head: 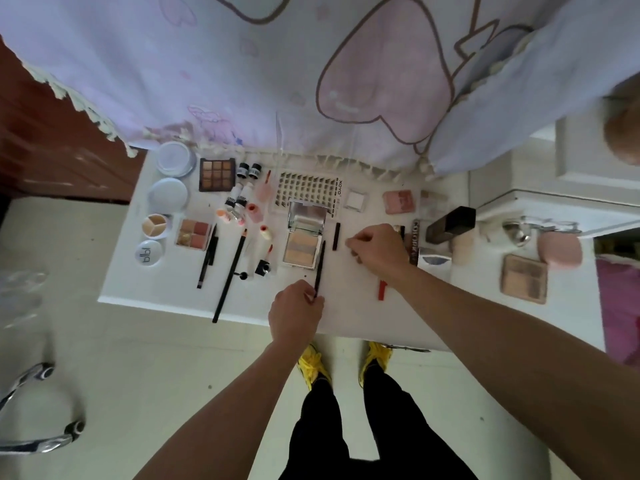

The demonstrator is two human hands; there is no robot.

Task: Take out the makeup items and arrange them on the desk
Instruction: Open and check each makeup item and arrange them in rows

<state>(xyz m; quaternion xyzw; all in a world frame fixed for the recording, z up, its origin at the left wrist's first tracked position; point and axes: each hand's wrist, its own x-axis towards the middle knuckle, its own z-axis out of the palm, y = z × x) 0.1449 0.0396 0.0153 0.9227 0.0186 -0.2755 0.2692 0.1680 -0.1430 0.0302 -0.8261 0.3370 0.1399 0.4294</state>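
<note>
Makeup items lie spread over the white desk (349,317). My left hand (296,311) pinches the near end of a thin black pencil (320,263) whose tip points up beside an open mirrored powder compact (304,242). My right hand (379,249) hovers with curled fingers just right of a short black stick (336,236); whether it holds anything small I cannot tell. A red stick (382,290) lies below my right wrist. An eyeshadow palette (217,174) and a false-lash tray (306,190) sit farther back.
Round white compacts (168,194) line the desk's left edge, long black pencils (230,275) lie left of centre. A dark box (450,225), a pink case (559,249) and a tan palette (524,278) sit at the right. A pale curtain (311,64) hangs behind. A chair frame (41,410) stands lower left.
</note>
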